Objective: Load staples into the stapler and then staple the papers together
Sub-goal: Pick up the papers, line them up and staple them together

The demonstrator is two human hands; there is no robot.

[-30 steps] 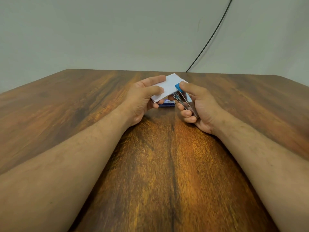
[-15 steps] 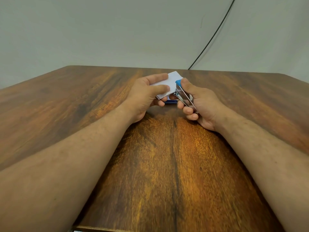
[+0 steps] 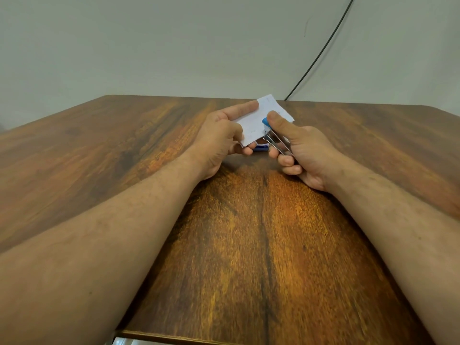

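Papers (image 3: 258,122) rise slightly, pinched in my left hand (image 3: 221,143); my right hand (image 3: 302,150) squeezes the stapler (image 3: 272,138) on their edge; stapling underway.

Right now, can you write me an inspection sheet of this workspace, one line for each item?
Surface: wooden table, bare in front.
Job's things: papers held up; stapler closing on their edge.
Clutter: small blue box on the table beneath the hands.
Grip: left hand pinches the papers; right hand squeezes the stapler.
Cables: black cable along the wall.
Surroundings: plain wall.
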